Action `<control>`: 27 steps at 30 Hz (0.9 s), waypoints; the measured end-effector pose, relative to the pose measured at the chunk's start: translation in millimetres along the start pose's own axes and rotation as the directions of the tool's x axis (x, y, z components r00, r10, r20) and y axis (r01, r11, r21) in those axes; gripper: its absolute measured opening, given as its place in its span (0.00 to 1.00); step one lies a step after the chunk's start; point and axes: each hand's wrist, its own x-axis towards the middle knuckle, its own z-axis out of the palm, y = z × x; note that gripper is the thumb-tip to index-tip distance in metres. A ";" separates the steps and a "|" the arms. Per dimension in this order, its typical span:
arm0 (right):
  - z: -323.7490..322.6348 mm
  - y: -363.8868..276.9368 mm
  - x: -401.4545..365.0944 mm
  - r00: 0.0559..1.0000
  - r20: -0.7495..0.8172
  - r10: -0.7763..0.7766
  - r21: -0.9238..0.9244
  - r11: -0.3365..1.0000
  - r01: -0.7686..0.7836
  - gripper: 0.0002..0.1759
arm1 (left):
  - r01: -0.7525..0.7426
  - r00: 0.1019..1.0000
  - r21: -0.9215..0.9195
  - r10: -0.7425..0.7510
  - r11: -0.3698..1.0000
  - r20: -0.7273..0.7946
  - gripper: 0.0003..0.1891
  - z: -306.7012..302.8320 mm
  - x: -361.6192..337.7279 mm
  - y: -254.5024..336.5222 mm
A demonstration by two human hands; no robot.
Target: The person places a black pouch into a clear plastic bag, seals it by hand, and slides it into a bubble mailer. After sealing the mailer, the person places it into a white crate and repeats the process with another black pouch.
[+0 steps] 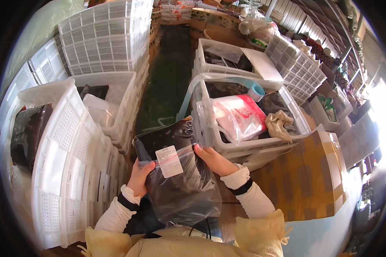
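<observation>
Between my two hands is a clear plastic bag (188,195) with dark contents, held in front of my body. A white printed label (169,161) is on its front, near a reddish line across the bag. My left hand (140,176) grips the bag's left edge, thumb on the front. At the right edge, my right hand (214,159) pinches the bag near its upper part. The far end of the dark package sticks up beyond the label. What exactly lies inside the bag I cannot make out.
White plastic crates (64,171) stand stacked on the left, one holding a dark wrapped package (30,135). An open crate (296,115) at right holds a red-and-white plastic packet (238,115), a tape roll (256,91) and crumpled tan material (279,124). A taped cardboard box (296,175) stands nearer.
</observation>
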 end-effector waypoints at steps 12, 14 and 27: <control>25.7 72.2 86.1 0.974 0.120 0.193 0.283 0.934 -0.220 0.36 | -0.068 0.985 0.271 0.108 0.960 -0.135 0.34 -23.2 43.7 -2.1; 27.3 78.1 95.6 0.980 0.133 0.151 0.349 0.918 -0.189 0.37 | -0.071 0.982 0.267 0.114 0.961 -0.148 0.35 -25.4 52.6 -2.5; 27.3 109.6 144.4 1.000 -0.023 -0.015 0.692 0.721 0.027 0.34 | -0.080 0.973 0.366 0.153 0.927 -0.173 0.32 -21.1 107.1 22.5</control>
